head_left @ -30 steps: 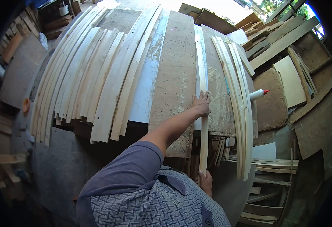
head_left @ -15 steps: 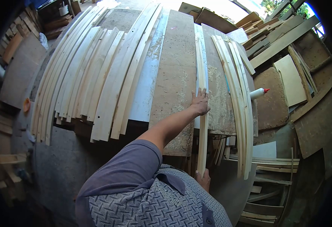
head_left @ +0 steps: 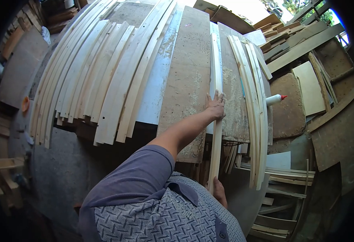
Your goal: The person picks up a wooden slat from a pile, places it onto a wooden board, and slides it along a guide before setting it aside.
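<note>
One long, pale, narrow wooden strip point(head_left: 216, 143) is lying under the open left hand point(head_left: 216, 107), whose arm point(head_left: 185, 135) is extending far; the right hand point(head_left: 220, 192) is gripping its near end.

We see one long, narrow strip of bare, pale wood point(head_left: 216, 143), squared along its edges. It runs lengthwise away from us, its far part over the surface point(head_left: 187, 72), its near end jutting past the front edge towards us.

Daylight glare along top, blown white — floor point(head_left: 64, 169) dim; strong fisheye curve, corners black.
</note>
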The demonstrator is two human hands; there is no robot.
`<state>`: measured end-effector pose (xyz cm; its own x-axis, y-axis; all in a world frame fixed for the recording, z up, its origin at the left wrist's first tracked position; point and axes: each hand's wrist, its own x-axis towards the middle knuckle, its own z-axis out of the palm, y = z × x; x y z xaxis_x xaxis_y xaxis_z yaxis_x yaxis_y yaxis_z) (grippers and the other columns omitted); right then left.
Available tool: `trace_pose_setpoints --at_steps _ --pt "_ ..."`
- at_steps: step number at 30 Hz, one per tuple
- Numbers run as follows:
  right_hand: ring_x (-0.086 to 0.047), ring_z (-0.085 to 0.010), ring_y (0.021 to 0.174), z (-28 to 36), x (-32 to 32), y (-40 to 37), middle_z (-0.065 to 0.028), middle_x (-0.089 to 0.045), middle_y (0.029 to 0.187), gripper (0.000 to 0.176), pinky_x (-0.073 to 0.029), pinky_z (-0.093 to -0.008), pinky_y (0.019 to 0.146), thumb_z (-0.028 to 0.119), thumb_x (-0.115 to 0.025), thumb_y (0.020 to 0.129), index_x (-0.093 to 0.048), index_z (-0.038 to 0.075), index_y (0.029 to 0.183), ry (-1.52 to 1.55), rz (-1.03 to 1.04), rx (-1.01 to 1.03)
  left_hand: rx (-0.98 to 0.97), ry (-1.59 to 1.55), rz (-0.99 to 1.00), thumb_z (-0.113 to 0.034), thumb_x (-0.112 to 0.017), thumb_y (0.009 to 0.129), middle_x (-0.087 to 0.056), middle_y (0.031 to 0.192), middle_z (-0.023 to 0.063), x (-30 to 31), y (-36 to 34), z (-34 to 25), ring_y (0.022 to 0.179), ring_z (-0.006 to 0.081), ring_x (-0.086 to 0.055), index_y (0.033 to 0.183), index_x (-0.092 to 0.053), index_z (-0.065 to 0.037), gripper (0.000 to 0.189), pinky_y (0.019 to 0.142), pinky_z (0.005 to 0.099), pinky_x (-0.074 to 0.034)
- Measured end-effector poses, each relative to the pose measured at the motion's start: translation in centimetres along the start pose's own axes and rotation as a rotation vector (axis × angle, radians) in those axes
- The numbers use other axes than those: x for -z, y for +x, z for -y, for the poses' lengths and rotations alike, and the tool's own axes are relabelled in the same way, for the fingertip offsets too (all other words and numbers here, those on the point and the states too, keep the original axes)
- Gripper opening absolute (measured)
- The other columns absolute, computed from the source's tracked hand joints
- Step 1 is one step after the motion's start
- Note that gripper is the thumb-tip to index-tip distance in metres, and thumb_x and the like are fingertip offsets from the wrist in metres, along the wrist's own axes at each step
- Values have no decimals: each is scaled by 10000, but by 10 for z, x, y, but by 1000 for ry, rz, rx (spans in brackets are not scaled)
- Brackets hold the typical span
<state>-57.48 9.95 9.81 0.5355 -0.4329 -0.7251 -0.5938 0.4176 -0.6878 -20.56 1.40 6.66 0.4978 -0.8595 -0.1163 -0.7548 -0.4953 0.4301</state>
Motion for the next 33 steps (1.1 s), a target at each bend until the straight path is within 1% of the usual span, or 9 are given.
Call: trace_pose_setpoints --at_steps 2,9,11,18,20,24,27,29,33 --pt "-580 -156 613 -2 8 3 -63 -588 702 549 -472 -290 558 590 -466 986 -548 48 950 70 40 -49 1 7 7 -488 -608 853 -113 1649 99 3 0 -3 1516 368 15 1533 -301 -76 852 1121 713 -134" --pt "-571 -158 597 -2 8 2 -69 -591 697 561 -470 -288 562 596 -470 980 -549 41 958 16 12 -38 18 -2 -25 -481 -607 853 -112 1649 95 -9 7 -4 1512 381 22 1537 -289 -71 858 1119 721 -118" --pt "-513 -127 532 1 1 1 -67 -552 687 527 -441 -269 477 574 -460 994 -471 47 987 1 -6 -15 14 -18 -18 -475 -611 850 -113 1649 97 -8 7 -3 1512 383 19 1541 -278 -72 867 1121 720 -115" --pt "-547 -134 543 -11 1 10 -82 -576 687 489 -457 -278 485 524 -446 1018 -486 37 998 11 36 58 8 -37 -34 -461 -621 846 -116 1648 98 -7 1 3 1511 389 6 1545 -265 -73 876 1124 715 -117" --pt "-565 -141 537 -15 0 14 -88 -587 670 467 -464 -281 489 504 -448 1023 -495 41 989 -108 -34 123 -1 -84 -37 -452 -628 842 -116 1646 110 -3 -4 4 1509 396 -12 1542 -266 -59 880 1129 706 -122" --pt "-575 -147 525 -23 -7 18 -86 -588 648 425 -470 -283 494 463 -465 1028 -510 45 966 -133 -92 147 -1 -78 -64 -437 -636 837 -115 1644 126 -13 0 6 1507 401 -28 1536 -261 -29 893 1133 698 -125" --pt "-585 -145 522 -17 -19 13 -86 -596 649 376 -482 -278 504 405 -495 1027 -528 36 962 -311 -203 204 9 -35 -111 -446 -623 842 -128 1640 139 -16 1 7 1507 403 -32 1524 -265 9 895 1132 696 -130" --pt "-615 -168 561 -14 -26 10 -107 -607 668 361 -490 -312 524 366 -548 1003 -539 7 967 -455 -293 313 21 23 -100 -458 -601 851 -145 1636 146 -12 -2 7 1508 402 -29 1513 -275 33 887 1131 696 -131" --pt "-645 -219 637 -20 -24 14 -155 -617 707 372 -500 -381 572 338 -595 969 -530 -27 990 -603 -339 311 31 78 -137 -474 -579 860 -149 1634 155 -12 1 4 1508 402 -31 1506 -282 47 881 1128 698 -133"
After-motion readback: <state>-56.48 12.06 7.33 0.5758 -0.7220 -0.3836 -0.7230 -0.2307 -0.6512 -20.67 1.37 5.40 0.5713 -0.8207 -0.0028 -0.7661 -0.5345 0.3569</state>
